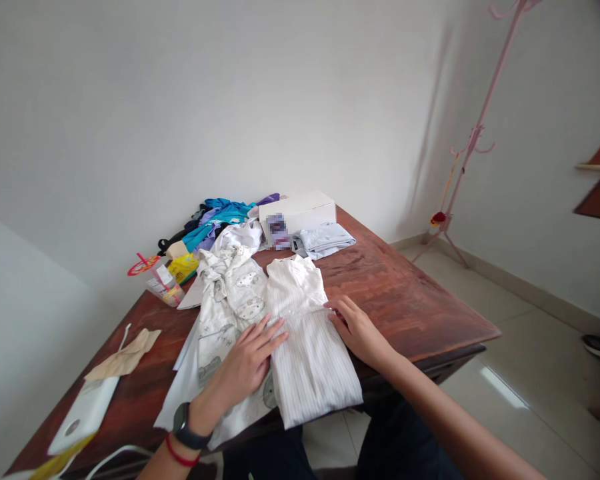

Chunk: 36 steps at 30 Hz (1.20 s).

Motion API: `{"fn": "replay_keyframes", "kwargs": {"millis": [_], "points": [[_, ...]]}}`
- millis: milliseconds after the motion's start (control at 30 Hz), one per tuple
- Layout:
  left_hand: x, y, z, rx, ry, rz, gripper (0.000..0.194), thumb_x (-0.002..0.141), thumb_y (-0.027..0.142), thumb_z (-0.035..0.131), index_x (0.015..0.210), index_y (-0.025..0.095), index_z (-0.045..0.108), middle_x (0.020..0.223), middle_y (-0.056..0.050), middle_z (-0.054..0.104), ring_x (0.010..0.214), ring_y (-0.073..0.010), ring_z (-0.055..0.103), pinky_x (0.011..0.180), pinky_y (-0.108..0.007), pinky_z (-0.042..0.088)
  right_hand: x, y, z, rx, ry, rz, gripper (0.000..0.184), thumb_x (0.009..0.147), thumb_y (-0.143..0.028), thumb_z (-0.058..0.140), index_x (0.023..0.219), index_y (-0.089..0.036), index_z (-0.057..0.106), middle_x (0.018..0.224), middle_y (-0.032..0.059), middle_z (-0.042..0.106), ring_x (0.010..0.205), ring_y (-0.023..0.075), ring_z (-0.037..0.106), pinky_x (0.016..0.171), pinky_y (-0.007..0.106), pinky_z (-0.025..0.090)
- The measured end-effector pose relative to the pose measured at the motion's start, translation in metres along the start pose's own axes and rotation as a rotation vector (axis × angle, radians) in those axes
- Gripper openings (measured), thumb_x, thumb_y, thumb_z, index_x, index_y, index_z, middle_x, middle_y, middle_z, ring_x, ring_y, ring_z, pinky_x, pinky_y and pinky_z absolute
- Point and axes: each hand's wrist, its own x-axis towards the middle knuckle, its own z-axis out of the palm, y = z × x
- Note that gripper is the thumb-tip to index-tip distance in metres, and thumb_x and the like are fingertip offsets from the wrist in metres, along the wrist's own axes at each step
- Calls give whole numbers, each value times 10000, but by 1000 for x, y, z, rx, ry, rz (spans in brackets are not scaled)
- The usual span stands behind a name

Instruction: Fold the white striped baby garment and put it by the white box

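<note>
A white striped shirt (313,360), folded into a long narrow strip, lies on the wooden table, its near end reaching the table's front edge. My left hand (250,357) rests flat with fingers spread across the shirt's left edge. At the opposite edge, my right hand (357,330) touches the shirt with slightly bent fingers, not wrapped round it. Left of the shirt, and partly under my left hand and forearm, is a crumpled white garment (247,293) with grey cartoon prints.
A folded light-blue garment (327,239) and a white box (305,209) stand behind. Colourful clothes (220,217) are heaped at the back left. A plastic cup (160,280) with a straw, a yellow packet (183,268) and a white power bank (85,413) are leftward. A pink coat stand (500,73) is right.
</note>
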Motion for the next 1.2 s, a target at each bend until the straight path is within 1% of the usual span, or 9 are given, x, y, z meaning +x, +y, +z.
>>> {"fn": "replay_keyframes", "kwargs": {"millis": [167,333,500,700,800,900,1067,1133,1200], "points": [[0,6,-10,-91,-27,-25,821,814,32,544,1581,289,406,1666,-48,334,1560,-291,250,1232,-574,318,-31,-1,-24,-87,-273,-194,609,937,-55,447,1475,-322,551,1635,65,401,1498,274,393,1222,505,361],[3,12,-1,-113,47,-68,746,861,82,582,1565,285,438,1629,-63,408,1526,-310,330,1214,-571,337,-39,-6,-46,-118,-451,-159,818,855,-70,585,1591,-365,381,1715,21,201,1569,309,217,1260,532,267],[7,14,10,-108,123,-104,660,905,64,536,1513,319,513,1575,-40,494,1487,-294,398,1177,-552,384,-30,-7,-40,-148,-541,-111,980,794,-215,746,1633,-358,259,1723,54,147,1581,351,123,1260,575,214],[6,23,1,-207,169,-103,603,922,90,514,1489,291,546,1533,-35,543,1514,-279,360,1239,-585,270,-22,-13,-29,-119,-404,-138,716,900,-182,609,1572,-343,424,1700,55,250,1588,322,89,1251,609,188],[-2,41,-17,-312,228,-86,501,987,135,457,1444,285,596,1507,-37,570,1504,-274,382,1254,-568,247,-24,-30,-40,26,-407,-199,560,939,-315,611,1495,-319,542,1576,81,497,1564,321,233,1252,590,209],[-15,65,-35,-475,274,-58,423,1039,289,454,1435,263,602,1443,-60,631,1389,-266,538,1236,-466,326,-35,-42,-49,182,-419,-119,487,906,-465,651,1355,-280,678,1421,104,648,1446,334,470,1243,527,271],[-16,88,-37,-765,341,-451,430,1025,517,448,950,203,732,909,-48,757,873,-247,694,802,-304,559,-43,-34,-30,365,-50,280,575,851,-684,640,1080,-171,769,1088,150,762,1057,317,689,924,403,553],[-3,81,-27,-920,332,-615,495,1006,585,453,818,183,672,775,-36,702,777,-234,660,728,-301,540,-35,-31,-15,397,25,385,583,832,-708,648,884,-135,742,857,109,734,816,252,658,727,327,539],[11,69,-14,-1058,359,-748,521,985,642,461,908,173,675,893,-67,722,912,-271,676,815,-337,545,-21,-32,0,434,31,428,579,844,-708,632,763,-136,677,712,53,650,669,179,558,607,267,450]]}}
